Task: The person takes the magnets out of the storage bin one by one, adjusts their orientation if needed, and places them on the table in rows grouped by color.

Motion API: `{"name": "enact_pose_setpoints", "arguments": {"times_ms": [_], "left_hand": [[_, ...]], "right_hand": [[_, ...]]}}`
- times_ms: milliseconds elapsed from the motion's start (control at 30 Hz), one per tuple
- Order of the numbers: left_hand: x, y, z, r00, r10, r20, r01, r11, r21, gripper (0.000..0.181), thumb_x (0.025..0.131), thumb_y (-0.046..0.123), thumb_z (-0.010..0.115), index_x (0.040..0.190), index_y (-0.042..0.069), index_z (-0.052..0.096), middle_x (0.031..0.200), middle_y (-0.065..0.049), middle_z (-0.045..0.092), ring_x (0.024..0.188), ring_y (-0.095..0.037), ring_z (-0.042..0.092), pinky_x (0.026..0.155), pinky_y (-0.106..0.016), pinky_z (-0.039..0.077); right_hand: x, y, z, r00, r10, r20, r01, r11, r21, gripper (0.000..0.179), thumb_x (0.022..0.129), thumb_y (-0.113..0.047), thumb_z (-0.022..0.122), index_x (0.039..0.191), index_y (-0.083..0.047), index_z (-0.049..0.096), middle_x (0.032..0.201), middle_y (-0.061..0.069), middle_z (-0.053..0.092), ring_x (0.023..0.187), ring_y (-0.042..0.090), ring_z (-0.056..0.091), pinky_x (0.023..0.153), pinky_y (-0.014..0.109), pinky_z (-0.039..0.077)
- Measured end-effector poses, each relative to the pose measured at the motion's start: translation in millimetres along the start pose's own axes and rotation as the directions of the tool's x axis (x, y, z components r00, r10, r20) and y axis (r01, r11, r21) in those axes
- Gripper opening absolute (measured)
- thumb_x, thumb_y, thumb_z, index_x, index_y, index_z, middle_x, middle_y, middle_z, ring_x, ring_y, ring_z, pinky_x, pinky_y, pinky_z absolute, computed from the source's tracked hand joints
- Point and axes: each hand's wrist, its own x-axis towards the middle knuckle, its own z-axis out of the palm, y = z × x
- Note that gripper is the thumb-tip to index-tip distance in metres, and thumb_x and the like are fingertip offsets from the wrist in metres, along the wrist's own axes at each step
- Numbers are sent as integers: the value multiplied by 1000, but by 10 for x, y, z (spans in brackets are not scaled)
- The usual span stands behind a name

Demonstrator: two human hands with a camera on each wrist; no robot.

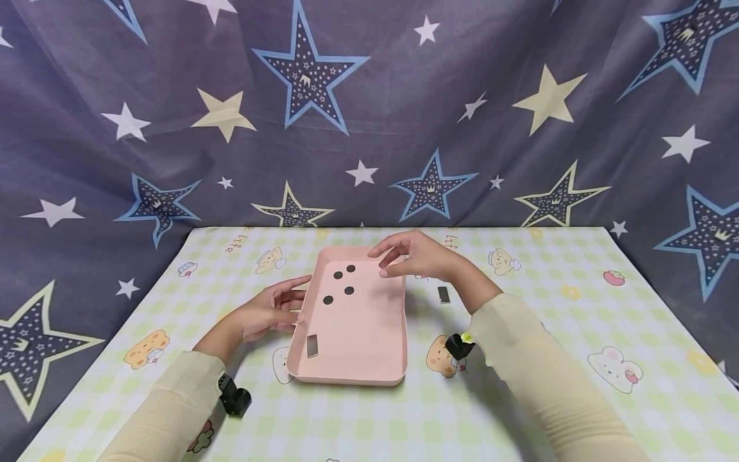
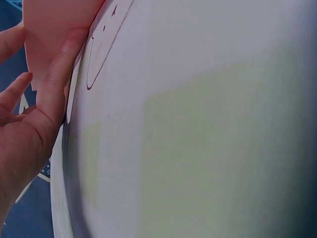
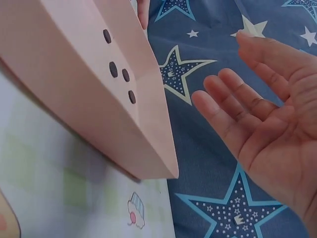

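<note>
A shallow pink tray (image 1: 369,333) is at the middle of the table. Several small dark discs (image 1: 349,290) sit in its far left part, and a small silvery rectangular piece (image 1: 312,346) lies near its front left corner. My left hand (image 1: 268,312) is at the tray's left side; in the left wrist view its thumb lies along the pink wall (image 2: 57,29) with the other fingers spread apart. Over the far right corner hovers my right hand (image 1: 416,256), fingers loosely bent and nothing between them; the right wrist view shows its bare palm beside the tray's end.
Right of the tray, a small dark rectangular piece with a pale edge (image 1: 443,294) lies on the checked tablecloth (image 1: 519,398). A dark star-patterned curtain (image 1: 369,115) hangs behind the table's far edge. Black wrist cameras (image 1: 233,398) are worn at both sleeves.
</note>
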Motion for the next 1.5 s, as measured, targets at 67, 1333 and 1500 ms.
{"name": "enact_pose_setpoints", "arguments": {"times_ms": [67, 1333, 1500], "left_hand": [[-6, 2, 2, 1000, 0, -4, 0, 1000, 0, 86, 87, -5, 67, 157, 10, 19, 149, -27, 31, 118, -25, 54, 87, -48, 54], [80, 101, -68, 999, 23, 26, -23, 1000, 4, 79, 89, -5, 61, 155, 3, 18, 153, -27, 25, 127, -31, 49, 89, -52, 52], [77, 93, -67, 999, 24, 30, -24, 1000, 7, 78, 90, -5, 60, 155, 3, 18, 154, -27, 24, 127, -30, 49, 89, -52, 52]], "right_hand": [[34, -1, 30, 1000, -22, 14, 21, 1000, 9, 36, 81, -2, 76, 116, -2, 69, 114, 10, 69, 105, 31, 65, 78, 33, 53], [487, 51, 701, 949, -68, 309, 40, 994, 97, 22, 84, 7, 67, 106, 14, 68, 106, 28, 67, 85, 17, 68, 77, 36, 58], [539, 58, 781, 942, -34, 333, 11, 997, 72, 21, 83, 8, 64, 104, 11, 69, 102, 25, 68, 80, 12, 66, 77, 36, 58]]}}
